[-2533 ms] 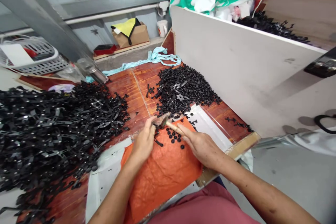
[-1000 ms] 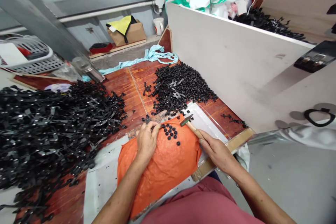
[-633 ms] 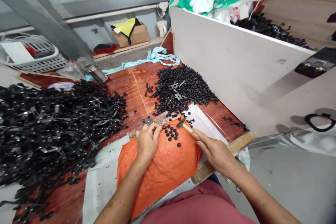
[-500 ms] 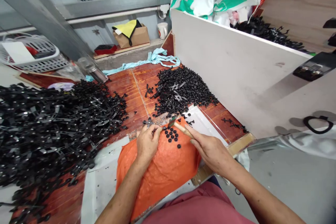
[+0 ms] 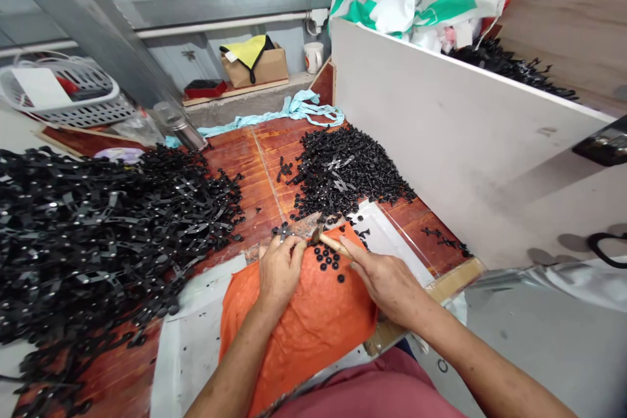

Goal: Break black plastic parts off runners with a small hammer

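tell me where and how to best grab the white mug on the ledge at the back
Probably by the handle of the white mug, coming from the front and slightly above. The mug stands upright, its handle sticks out to the right, and the corrugated wall closes off the back.

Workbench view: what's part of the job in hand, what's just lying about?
Likely in the job:
- small wooden-handled hammer, in right hand
- black cross-shaped part, by left hand
- loose round black caps
- orange cloth under them

Likely just lying about:
- white mug
- yellow-and-black cloth
- light-blue fabric strip
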Motion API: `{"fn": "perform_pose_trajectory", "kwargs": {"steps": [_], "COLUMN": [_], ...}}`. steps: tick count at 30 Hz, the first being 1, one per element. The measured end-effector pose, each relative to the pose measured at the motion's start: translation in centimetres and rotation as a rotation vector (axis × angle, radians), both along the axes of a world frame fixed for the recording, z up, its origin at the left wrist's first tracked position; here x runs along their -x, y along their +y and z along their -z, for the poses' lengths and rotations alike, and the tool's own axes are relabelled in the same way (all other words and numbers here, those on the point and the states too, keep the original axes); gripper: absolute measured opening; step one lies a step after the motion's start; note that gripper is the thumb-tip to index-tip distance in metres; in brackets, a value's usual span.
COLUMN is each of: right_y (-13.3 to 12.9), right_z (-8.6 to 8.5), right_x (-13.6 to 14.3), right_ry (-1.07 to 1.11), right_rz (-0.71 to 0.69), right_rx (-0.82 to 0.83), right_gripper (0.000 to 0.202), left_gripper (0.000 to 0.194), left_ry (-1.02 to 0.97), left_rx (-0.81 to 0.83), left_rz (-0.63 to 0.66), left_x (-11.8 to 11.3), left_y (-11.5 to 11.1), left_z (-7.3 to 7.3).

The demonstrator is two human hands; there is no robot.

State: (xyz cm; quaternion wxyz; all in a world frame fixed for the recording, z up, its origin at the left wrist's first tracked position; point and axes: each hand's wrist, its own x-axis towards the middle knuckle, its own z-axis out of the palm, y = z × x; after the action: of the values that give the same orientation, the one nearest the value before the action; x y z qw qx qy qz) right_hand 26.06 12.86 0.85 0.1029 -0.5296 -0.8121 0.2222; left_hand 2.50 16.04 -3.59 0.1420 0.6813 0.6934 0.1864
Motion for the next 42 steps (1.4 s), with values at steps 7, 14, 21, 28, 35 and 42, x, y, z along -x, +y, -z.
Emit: {"fn": "perform_pose_trajectory", "kwargs": {"steps": [7, 14, 21, 28, 35, 42], "right_y": [-0.1, 0.1, 0.7, 0.4, 0.7, 0.8], "right_z": [0.3, -0.1, -1.1, -1.1, -0.9, -0.7], "right_x": [0.0, 0.1, -0.4, -0.1, 0.0, 0.2], "right_ry": [-0.013, -0.034, -0.001, -0.046, -0.044, -0.126], "right_rz": [0.002, 0.012, 0.033, 0.005, 0.031, -0.012], "right_rx": [-0.044, -0.013, 0.000, -0.001, -0.036, -0.023], "right_gripper": [0.058, 0.059, 0.062, 0.059, 0.062, 0.060], "left_gripper": [0.027, 0.025, 0.027, 0.032, 0.035, 0.032], "left_ry": [0.028, 0.054, 0.040, 0.090, 0.145, 0.160], "left_rx": [-0.037, -0.081, -0.108, -0.072, -0.040, -0.021], "left_rz": [0.016, 0.032, 0.033, 0.061, 0.057, 0.031], "left_x": [0.0, 0.1, 0.2, 0.3, 0.3, 0.3], "left_y": [-0.1, -0.3, -0.4, -0.1, 0.4, 0.7], "left_z": [0.4, 1.0, 1.1, 0.5, 0.5, 0.5]}}
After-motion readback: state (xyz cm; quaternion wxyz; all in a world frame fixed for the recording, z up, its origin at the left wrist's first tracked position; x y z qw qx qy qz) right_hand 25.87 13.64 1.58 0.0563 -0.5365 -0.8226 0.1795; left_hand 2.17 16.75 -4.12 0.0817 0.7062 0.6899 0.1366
